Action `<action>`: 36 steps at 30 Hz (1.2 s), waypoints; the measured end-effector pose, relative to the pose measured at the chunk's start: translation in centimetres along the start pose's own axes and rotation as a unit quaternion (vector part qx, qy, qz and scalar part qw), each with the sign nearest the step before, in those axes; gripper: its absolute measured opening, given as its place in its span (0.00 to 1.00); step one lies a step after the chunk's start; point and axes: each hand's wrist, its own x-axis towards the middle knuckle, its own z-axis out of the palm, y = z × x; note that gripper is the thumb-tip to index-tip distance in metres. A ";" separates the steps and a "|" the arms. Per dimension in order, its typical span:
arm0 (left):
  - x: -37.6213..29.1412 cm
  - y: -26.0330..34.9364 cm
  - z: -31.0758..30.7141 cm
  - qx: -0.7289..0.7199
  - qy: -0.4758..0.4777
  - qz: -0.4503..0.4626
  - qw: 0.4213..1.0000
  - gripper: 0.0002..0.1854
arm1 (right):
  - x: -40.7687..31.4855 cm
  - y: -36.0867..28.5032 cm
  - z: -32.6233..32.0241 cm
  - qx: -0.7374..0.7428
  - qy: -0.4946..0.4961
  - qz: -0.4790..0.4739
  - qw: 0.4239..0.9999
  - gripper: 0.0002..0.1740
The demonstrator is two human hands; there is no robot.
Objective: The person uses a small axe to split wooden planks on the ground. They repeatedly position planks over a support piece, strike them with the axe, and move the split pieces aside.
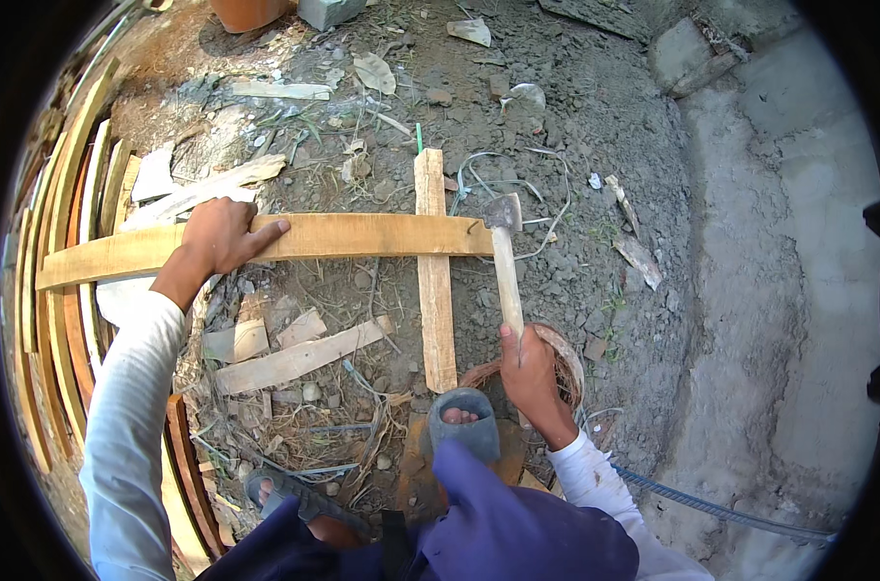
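Observation:
A long wooden plank (360, 236) lies crosswise before me, its right part over a shorter wood piece (434, 312). My left hand (220, 236) grips the plank left of its middle, thumb on the upper face. In my right hand (530, 370) is the wooden handle of a hammer (509, 272). The hammer's metal head is beside the plank's right end, close to a bent nail (474, 226) in the wood. I cannot tell whether the head touches the plank. Just below the short piece is my sandalled foot (465, 421).
Several long wood strips (65, 290) are stacked at left. Offcuts (302, 359) and pale plastic strapping (567, 192) litter the soil. A reddish-brown coil (567, 356) lies by my right hand, and a ribbed steel bar (708, 505) runs towards the concrete wall (825, 276).

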 end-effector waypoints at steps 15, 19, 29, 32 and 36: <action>0.2 0.0 0.4 -0.005 -0.001 0.005 1.000 0.42 | 1.3 2.2 0.0 -0.071 -0.056 0.013 0.996 0.29; 0.0 0.0 0.2 0.003 -0.016 0.005 1.000 0.41 | 0.3 1.3 -3.0 0.071 0.002 0.089 0.994 0.28; 0.0 0.0 0.2 -0.017 -0.003 0.003 1.000 0.41 | 0.7 -1.3 -2.0 0.190 0.080 -0.100 0.973 0.29; 0.0 0.1 -0.1 0.009 0.000 0.000 1.000 0.42 | 0.5 0.5 -0.1 -0.018 -0.003 0.011 1.000 0.28; 0.0 0.1 -0.1 -0.006 -0.018 0.000 1.000 0.42 | 0.0 -1.6 -3.6 0.105 0.007 0.066 0.992 0.30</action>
